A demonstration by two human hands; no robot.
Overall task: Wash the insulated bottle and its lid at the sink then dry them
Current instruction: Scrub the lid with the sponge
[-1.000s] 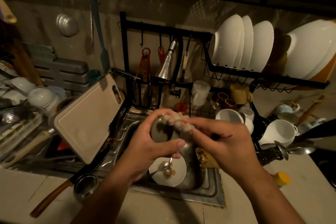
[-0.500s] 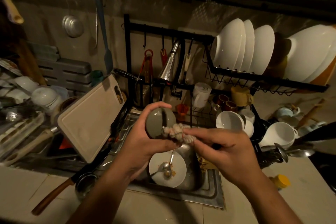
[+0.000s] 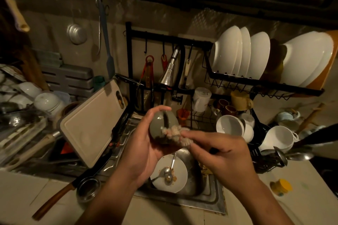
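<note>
We are gripping the bottle (image 3: 162, 126) in our left hand (image 3: 146, 151) over the sink (image 3: 210, 201), our right hand (image 3: 225, 155) pinching a scrubber (image 3: 178, 136) against it with its fingers. If wet, the bottle risks slipping onto the plate (image 3: 180, 179) below.

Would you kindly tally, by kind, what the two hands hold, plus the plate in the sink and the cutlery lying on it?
insulated bottle: 1
scrubbing pad: 1
white plate: 1
spoons: 2
Total: 5
</note>
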